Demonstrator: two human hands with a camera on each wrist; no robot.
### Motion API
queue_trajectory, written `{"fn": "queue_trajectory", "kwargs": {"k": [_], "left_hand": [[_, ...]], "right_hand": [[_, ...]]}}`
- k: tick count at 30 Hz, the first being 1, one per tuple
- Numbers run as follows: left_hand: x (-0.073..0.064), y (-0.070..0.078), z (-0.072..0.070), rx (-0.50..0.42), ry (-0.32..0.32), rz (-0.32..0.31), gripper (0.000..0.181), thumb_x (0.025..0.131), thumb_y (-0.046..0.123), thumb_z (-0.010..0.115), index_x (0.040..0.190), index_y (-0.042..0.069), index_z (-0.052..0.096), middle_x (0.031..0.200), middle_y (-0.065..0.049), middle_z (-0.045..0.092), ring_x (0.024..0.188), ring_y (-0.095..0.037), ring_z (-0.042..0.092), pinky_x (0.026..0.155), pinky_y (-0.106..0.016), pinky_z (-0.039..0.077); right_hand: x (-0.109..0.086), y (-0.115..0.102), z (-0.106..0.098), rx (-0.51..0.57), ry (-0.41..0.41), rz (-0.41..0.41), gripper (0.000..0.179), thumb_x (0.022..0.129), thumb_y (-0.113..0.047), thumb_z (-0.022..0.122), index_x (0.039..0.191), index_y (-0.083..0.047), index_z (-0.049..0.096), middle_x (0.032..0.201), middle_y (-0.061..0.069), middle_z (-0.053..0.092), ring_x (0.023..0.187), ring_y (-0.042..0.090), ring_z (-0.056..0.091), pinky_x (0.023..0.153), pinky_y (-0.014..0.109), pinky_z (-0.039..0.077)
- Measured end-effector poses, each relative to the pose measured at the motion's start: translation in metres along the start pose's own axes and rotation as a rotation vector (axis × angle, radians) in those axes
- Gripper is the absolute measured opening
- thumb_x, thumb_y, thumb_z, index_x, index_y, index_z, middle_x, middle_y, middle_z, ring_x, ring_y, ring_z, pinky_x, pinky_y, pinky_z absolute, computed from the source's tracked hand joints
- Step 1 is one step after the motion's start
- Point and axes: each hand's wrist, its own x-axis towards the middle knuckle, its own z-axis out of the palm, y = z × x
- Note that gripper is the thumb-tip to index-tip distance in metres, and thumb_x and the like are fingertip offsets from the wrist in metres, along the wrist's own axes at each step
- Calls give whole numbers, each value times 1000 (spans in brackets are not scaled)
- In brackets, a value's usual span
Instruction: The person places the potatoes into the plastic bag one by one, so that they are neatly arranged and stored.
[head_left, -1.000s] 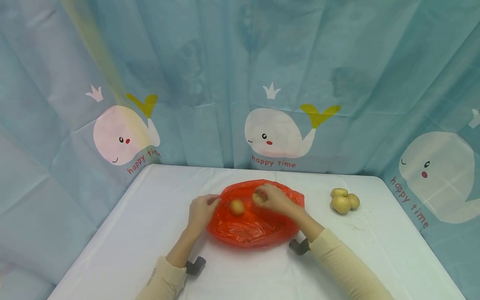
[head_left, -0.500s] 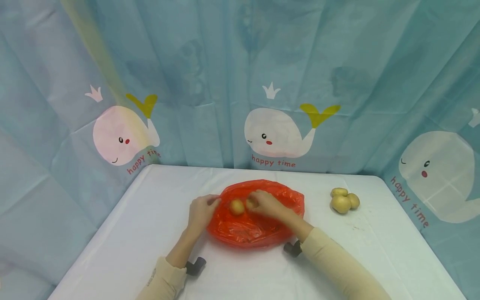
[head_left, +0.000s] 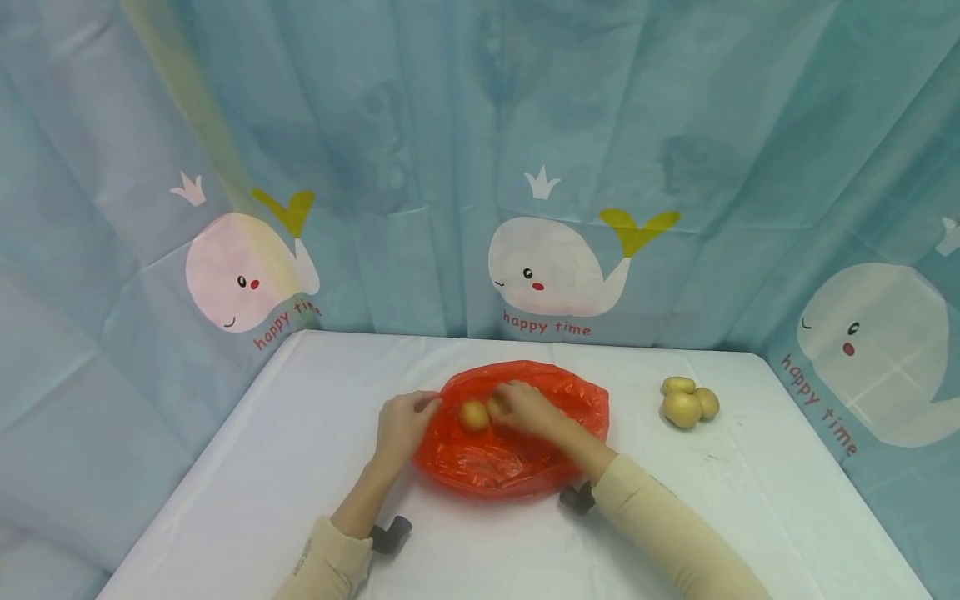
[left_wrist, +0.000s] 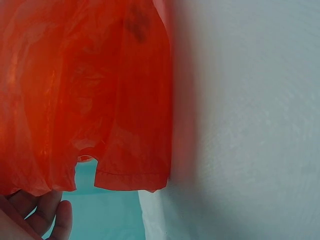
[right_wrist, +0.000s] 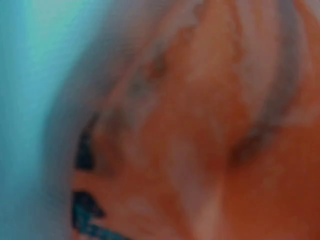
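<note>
One red bag [head_left: 480,479] lies mouth-up on the white counter [head_left: 315,392], one potato [head_left: 474,416] inside; the left hand [head_left: 401,425] has its grip pinching the bag's left rim. At the bag's mouth, the right hand [head_left: 527,408] has its grip round a second potato [head_left: 495,409], mostly hidden. Three more potatoes [head_left: 682,410] sit clustered right of the bag

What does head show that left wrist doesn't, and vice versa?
Head only: the right hand over the mouth of the red bag, a round potato in the bag, three clustered potatoes on the table, and the whale prints on the curtain.

Left wrist only: the bag's notched edge, with a squarish gap cut into it.

Both: the red bag, the left hand at its edge, the white table, and what looks like the blue curtain behind.
</note>
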Motion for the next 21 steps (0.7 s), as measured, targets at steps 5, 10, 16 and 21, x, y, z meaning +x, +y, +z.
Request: {"fn": "queue_trajectory", "kwargs": {"k": [5, 10, 16, 21], "left_hand": [[-1, -1, 0, 2, 0, 3, 25, 93, 22, 66, 111, 6, 73, 108, -12, 74, 108, -31, 67, 95, -47, 54], [-2, -1, 0, 11, 10, 23, 24, 93, 21, 66, 109, 5, 74, 106, -12, 75, 107, -31, 68, 95, -48, 54], [-1, -3, 1, 18, 22, 34, 23, 92, 20, 67, 108, 6, 75, 104, -11, 75, 105, -31, 69, 94, -47, 55], [0, -2, 2, 22, 9, 24, 24, 92, 21, 67, 110, 7, 74, 106, -11, 75, 105, -30, 69, 94, -46, 55]], "right_hand": [[0, 1, 2, 17, -9, 7, 30, 88, -22, 71, 116, -14, 64, 96, -4, 65, 87, 15, 59, 82, 31, 58], [0, 1, 3, 6, -5, 8, 28, 88, -22, 71, 115, -13, 66, 97, -3, 67, 86, 14, 58, 84, 32, 58], [-2, 1, 2, 4, -18, 7, 29, 88, -22, 71, 115, -13, 65, 98, -2, 65, 87, 16, 58, 83, 32, 57], [-5, 2, 1, -3, -27, 33, 35, 87, -26, 72, 119, -15, 63, 102, -2, 64, 91, 16, 57, 86, 34, 58]]}}
